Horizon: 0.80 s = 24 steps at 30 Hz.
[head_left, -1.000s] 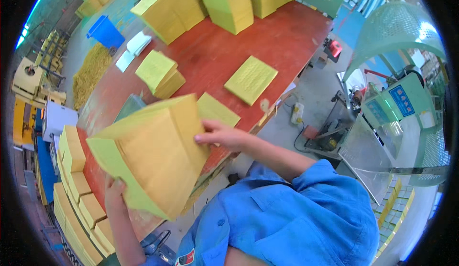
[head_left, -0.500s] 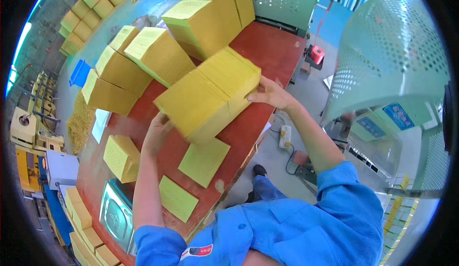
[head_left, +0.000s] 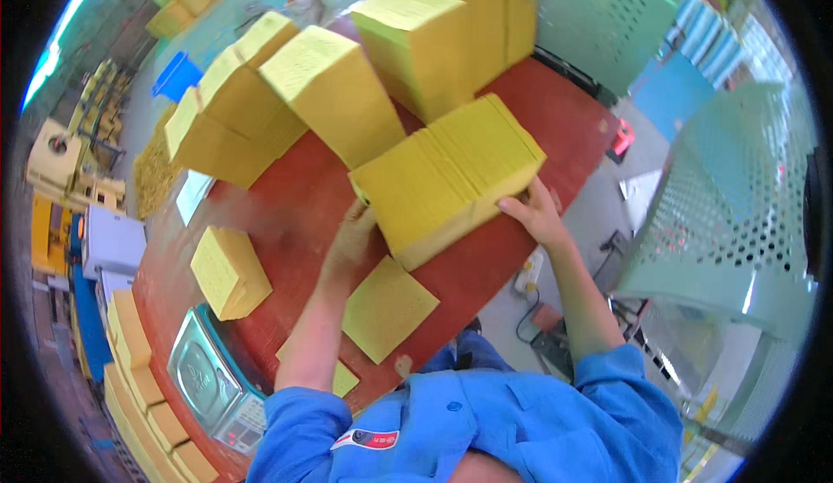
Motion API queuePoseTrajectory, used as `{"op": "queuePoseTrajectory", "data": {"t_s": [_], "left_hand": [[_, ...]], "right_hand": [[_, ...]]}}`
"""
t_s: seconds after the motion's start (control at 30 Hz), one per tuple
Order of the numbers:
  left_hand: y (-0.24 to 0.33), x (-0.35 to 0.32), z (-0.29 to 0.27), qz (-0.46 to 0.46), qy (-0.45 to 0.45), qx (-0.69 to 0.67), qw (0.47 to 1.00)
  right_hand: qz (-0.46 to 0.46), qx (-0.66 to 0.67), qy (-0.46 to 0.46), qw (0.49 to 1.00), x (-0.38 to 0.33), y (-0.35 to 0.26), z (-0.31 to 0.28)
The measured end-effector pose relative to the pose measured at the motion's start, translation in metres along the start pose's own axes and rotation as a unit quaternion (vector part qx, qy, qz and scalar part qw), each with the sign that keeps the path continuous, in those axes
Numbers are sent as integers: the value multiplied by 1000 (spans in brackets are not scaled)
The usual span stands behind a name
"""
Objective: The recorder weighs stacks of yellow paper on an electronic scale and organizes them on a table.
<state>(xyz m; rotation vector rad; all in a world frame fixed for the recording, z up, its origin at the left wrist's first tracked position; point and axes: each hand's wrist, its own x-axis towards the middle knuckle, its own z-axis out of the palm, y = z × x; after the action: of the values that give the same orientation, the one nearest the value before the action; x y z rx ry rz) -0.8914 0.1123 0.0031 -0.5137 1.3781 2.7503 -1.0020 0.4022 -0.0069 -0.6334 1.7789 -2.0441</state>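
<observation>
A red table (head_left: 560, 105) fills the workspace; off its right side stands a pale green perforated guard (head_left: 729, 197); at its near edge is a person in a blue shirt (head_left: 529, 414); upright yellow stacks (head_left: 438, 45) line its far side, their top faces bearing marks too faint to read; above the table's middle, both hands hold a yellow block (head_left: 451, 179), its long axis running from the table's near left toward its far right, a broad, seam-crossed face turned up; whether its underside touches the tabletop cannot be told; at the table's near left sits a scale (head_left: 206, 370), the print on its panel illegible; beyond it on the table's left, a small yellow stack (head_left: 227, 270); near the table's front edge, a flat yellow sheet (head_left: 389, 311); the left hand (head_left: 353, 230) is curled against the block's left end, fingertips hidden; the right hand (head_left: 535, 214) is spread around the opposite end, thumb along the near long side; on the shirt, toward the table's edge, is a small red-and-white label (head_left: 366, 440).
</observation>
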Motion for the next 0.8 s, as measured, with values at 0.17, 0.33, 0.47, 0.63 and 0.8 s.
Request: {"op": "queuePoseTrajectory", "data": {"t_s": [0.17, 0.33, 0.47, 0.63, 0.8], "left_hand": [[52, -54, -4, 78, 6, 198, 977], [162, -157, -1, 53, 170, 396, 901], [208, -183, -8, 58, 218, 237, 945], [227, -165, -91, 85, 243, 180, 949], [227, -122, -114, -24, 239, 126, 962]], "right_hand": [[14, 3, 12, 1000, -13, -20, 35], [91, 109, -19, 990, -28, -37, 141], [179, 187, -139, 956, 19, -9, 224], [320, 219, -256, 885, 103, 30, 279], [389, 187, -218, 875, 145, 43, 275]]}}
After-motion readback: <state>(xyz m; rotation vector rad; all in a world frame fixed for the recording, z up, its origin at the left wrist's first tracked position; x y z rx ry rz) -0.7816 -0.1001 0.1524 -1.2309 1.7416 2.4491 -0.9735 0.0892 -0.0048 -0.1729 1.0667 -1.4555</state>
